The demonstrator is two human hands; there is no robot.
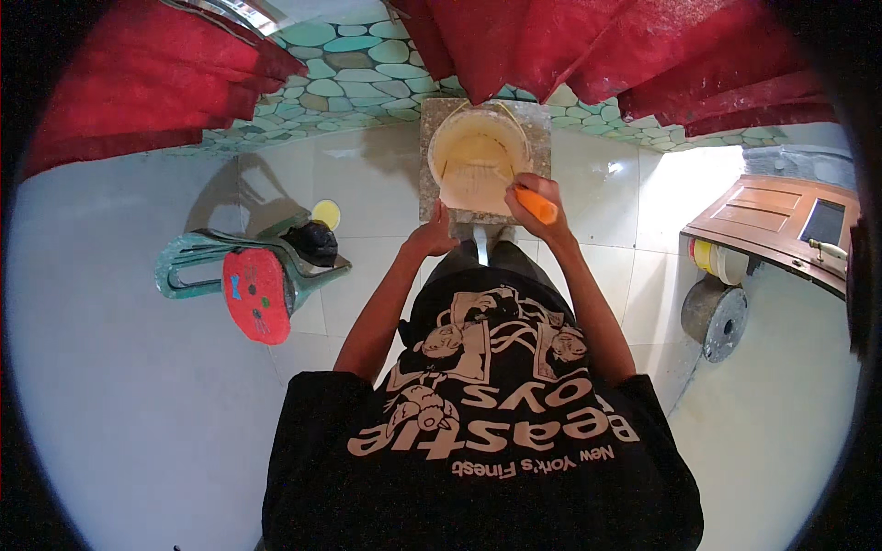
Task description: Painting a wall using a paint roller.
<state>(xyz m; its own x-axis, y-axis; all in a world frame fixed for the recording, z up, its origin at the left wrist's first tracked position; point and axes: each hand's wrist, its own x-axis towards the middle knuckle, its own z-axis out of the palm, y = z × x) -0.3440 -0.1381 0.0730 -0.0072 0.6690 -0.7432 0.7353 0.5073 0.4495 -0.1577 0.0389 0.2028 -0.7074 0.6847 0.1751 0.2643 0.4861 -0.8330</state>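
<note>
A round bucket (452,138) with a pale peach inside and a thin wire handle stands on a speckled square stool top (540,119) in front of me. My right hand (540,204) is closed around the orange handle of a tool (537,207) at the bucket's near right rim. The tool's other end reaches toward the inside of the bucket, and its kind is hard to make out. At the near left side of the bucket, my left hand (434,234) holds its lower wall, with some fingers hidden.
To the left is a green plastic stool (193,262) with a red animal-face seat (257,294), a black bundle (314,243) and a yellow lid (326,215). Red curtains (551,41) hang ahead. On the right are a grey cylinder (712,317), containers (726,264) and a wooden door (767,216).
</note>
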